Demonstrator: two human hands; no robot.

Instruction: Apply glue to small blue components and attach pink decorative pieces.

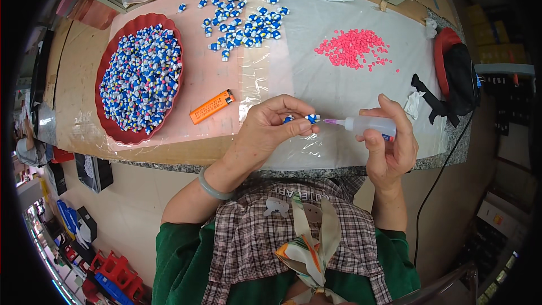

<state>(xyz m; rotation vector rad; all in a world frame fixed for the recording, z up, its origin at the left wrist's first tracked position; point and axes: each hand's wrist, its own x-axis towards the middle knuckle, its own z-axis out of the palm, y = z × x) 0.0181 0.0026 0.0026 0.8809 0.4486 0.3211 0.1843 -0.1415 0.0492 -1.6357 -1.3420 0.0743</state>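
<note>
We see the left hand (271,127) closed in a pinch: thumb and fingertips hold a small blue-and-white piece (310,118) out over the clear plastic sheet (339,87) that covers the worktable (73,96). A second blue piece shows between the fingers, just beside the first.

The right hand (389,141) is wrapped shut around a small translucent squeeze bottle (370,125) lying roughly level. Its pink nozzle tip points left and touches, or nearly touches, the held piece; we cannot tell which.

Beyond the hands, an orange lighter (212,107) lies on the sheet. To its left, a red scalloped tray (107,121) is heaped with blue, white and pink pieces. A loose scatter of blue-and-white pieces (245,20) lies at the far middle, and a pile of pink beads (353,48) lies to the far right of it. A black-and-red item (460,73) rests at the right edge of the table. A pale green bangle (212,189) sits on the left wrist.
</note>
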